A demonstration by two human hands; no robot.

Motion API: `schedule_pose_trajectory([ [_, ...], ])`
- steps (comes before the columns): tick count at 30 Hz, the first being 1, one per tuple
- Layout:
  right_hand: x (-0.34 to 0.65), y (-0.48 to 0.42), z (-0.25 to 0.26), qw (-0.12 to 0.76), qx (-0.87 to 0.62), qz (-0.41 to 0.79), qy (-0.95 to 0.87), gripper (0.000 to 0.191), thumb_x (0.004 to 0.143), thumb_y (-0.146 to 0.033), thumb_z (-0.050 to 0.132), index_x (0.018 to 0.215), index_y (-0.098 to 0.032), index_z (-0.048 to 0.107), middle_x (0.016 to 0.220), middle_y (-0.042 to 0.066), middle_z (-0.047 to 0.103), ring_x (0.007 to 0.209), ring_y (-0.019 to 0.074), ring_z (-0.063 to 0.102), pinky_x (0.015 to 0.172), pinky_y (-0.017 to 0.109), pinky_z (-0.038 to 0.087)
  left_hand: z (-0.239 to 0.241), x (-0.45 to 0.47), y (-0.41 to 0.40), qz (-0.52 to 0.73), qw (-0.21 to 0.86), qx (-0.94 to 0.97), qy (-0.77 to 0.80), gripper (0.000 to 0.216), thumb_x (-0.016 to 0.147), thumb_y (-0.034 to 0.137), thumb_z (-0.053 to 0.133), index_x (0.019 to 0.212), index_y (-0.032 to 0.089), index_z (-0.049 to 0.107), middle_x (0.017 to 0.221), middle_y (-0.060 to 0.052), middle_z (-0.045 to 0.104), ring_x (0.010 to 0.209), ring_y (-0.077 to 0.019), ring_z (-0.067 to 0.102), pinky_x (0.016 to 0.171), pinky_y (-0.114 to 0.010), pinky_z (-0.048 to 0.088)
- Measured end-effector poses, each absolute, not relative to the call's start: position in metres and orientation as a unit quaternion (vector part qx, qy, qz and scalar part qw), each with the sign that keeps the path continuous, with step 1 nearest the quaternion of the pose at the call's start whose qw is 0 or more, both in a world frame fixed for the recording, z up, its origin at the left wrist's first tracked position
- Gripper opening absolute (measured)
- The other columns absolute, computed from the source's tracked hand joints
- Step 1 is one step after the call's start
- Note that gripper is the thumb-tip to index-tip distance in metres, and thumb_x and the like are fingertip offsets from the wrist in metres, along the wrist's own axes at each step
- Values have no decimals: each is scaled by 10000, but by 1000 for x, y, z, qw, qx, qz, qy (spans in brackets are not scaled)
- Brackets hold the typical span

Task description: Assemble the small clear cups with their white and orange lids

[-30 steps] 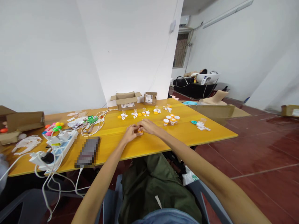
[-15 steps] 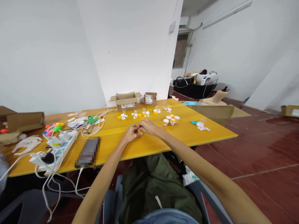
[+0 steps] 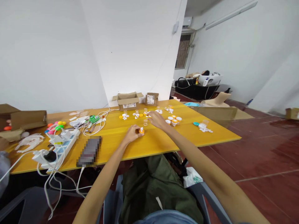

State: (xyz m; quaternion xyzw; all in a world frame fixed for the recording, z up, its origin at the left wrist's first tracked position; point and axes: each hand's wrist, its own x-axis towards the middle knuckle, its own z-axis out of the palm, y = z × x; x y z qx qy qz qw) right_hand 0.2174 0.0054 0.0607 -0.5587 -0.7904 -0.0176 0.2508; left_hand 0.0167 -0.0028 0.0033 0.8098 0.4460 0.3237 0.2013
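My left hand (image 3: 132, 132) rests on the yellow table (image 3: 151, 141), its fingers curled round a small orange cap (image 3: 141, 131) with a white piece on top. My right hand (image 3: 157, 119) is stretched farther back, just right of a small clear vial (image 3: 145, 122) standing on the table; its fingers are partly bent and I cannot see anything in them. Behind it lie rows of small orange caps and white pieces (image 3: 137, 114). To its right stand a few capped vials (image 3: 174, 120).
Two open cardboard boxes (image 3: 127, 101) stand at the table's back edge. A power strip with chargers and cables (image 3: 59, 146), a dark phone (image 3: 89, 151) and coloured items (image 3: 54, 127) crowd the left half. A teal cap and white bits (image 3: 201, 125) lie at right.
Both hands were together on the orange cap. Now my right hand has let go and reached back toward the clear vial; the left hand stays on the cap. The view shifted slightly.
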Motion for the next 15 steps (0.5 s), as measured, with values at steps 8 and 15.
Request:
schedule_pose_trajectory([
  [8, 209, 8, 44, 174, -534, 22, -827, 337, 913, -167, 582, 1239, -192, 664, 1318, 122, 671, 1236, 253, 615, 996, 331, 481, 4, 17, -3, 322, 196, 812, 446, 199, 705, 321, 781, 859, 199, 755, 901, -34, 700, 911, -231, 618, 925, -387, 490],
  [15, 212, 8, 53, 215, -528, 76, -818, 212, 885, -160, 617, 1079, -166, 703, 1043, 103, 757, 956, 210, 703, 815, 278, 512, 3, 17, -3, 320, 195, 811, 449, 217, 710, 338, 776, 882, 206, 757, 916, -34, 703, 917, -233, 612, 914, -373, 486],
])
